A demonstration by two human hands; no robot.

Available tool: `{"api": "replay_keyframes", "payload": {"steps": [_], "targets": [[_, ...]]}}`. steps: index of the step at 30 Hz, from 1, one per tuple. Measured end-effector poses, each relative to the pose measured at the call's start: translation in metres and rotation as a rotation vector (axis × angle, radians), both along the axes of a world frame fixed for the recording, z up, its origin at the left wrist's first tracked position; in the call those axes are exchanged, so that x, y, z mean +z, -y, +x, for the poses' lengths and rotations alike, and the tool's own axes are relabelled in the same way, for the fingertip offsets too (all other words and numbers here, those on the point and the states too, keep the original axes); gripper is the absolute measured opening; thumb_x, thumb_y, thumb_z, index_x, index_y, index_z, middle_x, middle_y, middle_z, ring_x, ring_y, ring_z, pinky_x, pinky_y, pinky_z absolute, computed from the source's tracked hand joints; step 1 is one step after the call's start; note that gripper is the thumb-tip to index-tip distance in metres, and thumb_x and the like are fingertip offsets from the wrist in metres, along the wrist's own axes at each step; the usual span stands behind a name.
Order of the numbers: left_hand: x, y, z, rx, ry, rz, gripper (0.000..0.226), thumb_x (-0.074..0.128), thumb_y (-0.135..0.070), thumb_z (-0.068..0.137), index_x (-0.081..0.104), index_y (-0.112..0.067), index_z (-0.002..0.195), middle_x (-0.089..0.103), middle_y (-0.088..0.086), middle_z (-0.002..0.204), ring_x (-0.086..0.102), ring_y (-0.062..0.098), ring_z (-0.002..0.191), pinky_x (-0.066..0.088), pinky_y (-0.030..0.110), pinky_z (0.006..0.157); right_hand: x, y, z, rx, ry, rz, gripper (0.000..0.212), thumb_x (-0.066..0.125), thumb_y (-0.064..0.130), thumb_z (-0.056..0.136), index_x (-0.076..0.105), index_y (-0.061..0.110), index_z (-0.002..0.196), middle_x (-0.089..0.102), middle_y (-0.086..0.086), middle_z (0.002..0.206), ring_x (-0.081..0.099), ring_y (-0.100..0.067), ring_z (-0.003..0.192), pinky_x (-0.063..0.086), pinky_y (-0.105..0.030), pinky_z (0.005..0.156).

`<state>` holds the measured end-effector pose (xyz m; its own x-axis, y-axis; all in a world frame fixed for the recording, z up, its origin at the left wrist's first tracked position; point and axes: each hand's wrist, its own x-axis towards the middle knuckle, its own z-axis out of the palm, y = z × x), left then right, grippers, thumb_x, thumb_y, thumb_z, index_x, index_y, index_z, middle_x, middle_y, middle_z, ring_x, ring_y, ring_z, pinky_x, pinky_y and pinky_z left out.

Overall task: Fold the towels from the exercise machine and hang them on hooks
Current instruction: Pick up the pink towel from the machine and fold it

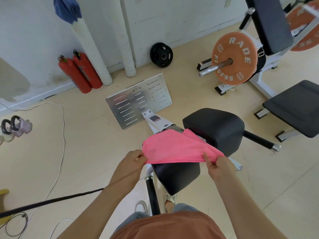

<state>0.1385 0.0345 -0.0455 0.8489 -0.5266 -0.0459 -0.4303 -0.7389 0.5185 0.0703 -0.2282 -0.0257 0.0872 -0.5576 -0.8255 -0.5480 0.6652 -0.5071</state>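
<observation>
1. Towel position. The pink towel (pixel 176 147) is held in the air above the exercise machine (pixel 157 122), stretched between both hands. Its near edge runs from hand to hand, just over the near black pad (pixel 176 175). Its far part reaches toward the far black pad (pixel 214 126) and overlaps the white frame. Whether it touches the pad or the frame cannot be told.

2. Hand state. The left hand (pixel 133 163) pinches the near-left corner of the towel between thumb and curled fingers. The right hand (pixel 219 167) pinches the near-right corner in the same way, fingers curled round the cloth. The hands are well apart, and the cloth between them is pulled fairly taut.

3. Machine layout. A slotted metal footplate (pixel 138 100) lies on the floor at the far end of the frame. A black handle bar (pixel 260 140) projects to the right, beside the far pad.

4. Surroundings. A blue towel (pixel 66 9) hangs high on the wall at upper left; its support is not visible. Two red fire extinguishers (pixel 79 73) lean against the wall. A black weight plate (pixel 161 55) rests against the wall base. An orange weight plate (pixel 234 57) sits on a bar at the right, near a black bench (pixel 293 107). Kettlebells (pixel 15 126) stand at the left edge, near a white cable (pixel 63 128) on the floor.
</observation>
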Motion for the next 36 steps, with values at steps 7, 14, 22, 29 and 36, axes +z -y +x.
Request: {"api": "replay_keyframes", "payload": {"steps": [7, 14, 22, 29, 36], "targets": [[0.04, 0.008, -0.006, 0.192, -0.674, -0.317, 0.022, 0.078, -0.009, 0.076, 0.073, -0.03, 0.072, 0.072, -0.007, 0.08, 0.066, 0.005, 0.084, 0.049, 0.015, 0.076, -0.01, 0.015, -0.015, -0.12, 0.31, 0.0, 0.047, 0.057, -0.011, 0.086, 0.045, -0.002, 0.13, 0.055, -0.019, 0.117, 0.067, -0.024, 0.082, 0.058, -0.033, 0.076], [0.086, 0.052, 0.004, -0.046, -0.666, -0.369, 0.022, 0.063, -0.011, 0.09, 0.073, -0.029, 0.083, 0.064, -0.007, 0.075, 0.057, 0.006, 0.073, 0.051, 0.024, 0.07, 0.064, -0.004, 0.01, 0.578, 0.439, -0.251, 0.021, 0.061, 0.003, 0.09, 0.068, 0.016, 0.106, 0.067, 0.004, 0.094, 0.062, -0.013, 0.08, 0.059, -0.036, 0.073], [0.134, 0.086, 0.005, 0.068, -0.374, -0.622, 0.017, 0.076, -0.003, 0.076, 0.076, -0.02, 0.079, 0.073, -0.007, 0.078, 0.067, 0.008, 0.077, 0.052, 0.021, 0.075, 0.13, -0.019, 0.014, 1.034, 0.664, -0.611, 0.015, 0.075, 0.022, 0.079, 0.067, 0.034, 0.084, 0.07, 0.012, 0.075, 0.067, -0.001, 0.071, 0.054, -0.014, 0.07], [0.152, 0.08, 0.005, 0.061, -0.203, -0.653, 0.015, 0.083, -0.013, 0.063, 0.074, -0.02, 0.073, 0.069, -0.01, 0.09, 0.064, 0.009, 0.089, 0.052, 0.031, 0.081, 0.145, -0.016, 0.012, 1.235, 0.703, -0.73, 0.022, 0.073, 0.01, 0.081, 0.058, 0.026, 0.081, 0.071, 0.001, 0.071, 0.068, -0.014, 0.068, 0.056, -0.027, 0.069], [0.167, 0.072, 0.008, 0.058, -0.365, -0.693, 0.021, 0.084, -0.001, 0.062, 0.075, -0.019, 0.068, 0.075, -0.002, 0.08, 0.07, 0.018, 0.084, 0.054, 0.038, 0.086, 0.163, -0.014, 0.015, 1.483, 0.761, -0.805, 0.018, 0.064, 0.004, 0.086, 0.057, 0.02, 0.08, 0.056, 0.011, 0.069, 0.054, -0.008, 0.067, 0.045, -0.016, 0.061]]}}
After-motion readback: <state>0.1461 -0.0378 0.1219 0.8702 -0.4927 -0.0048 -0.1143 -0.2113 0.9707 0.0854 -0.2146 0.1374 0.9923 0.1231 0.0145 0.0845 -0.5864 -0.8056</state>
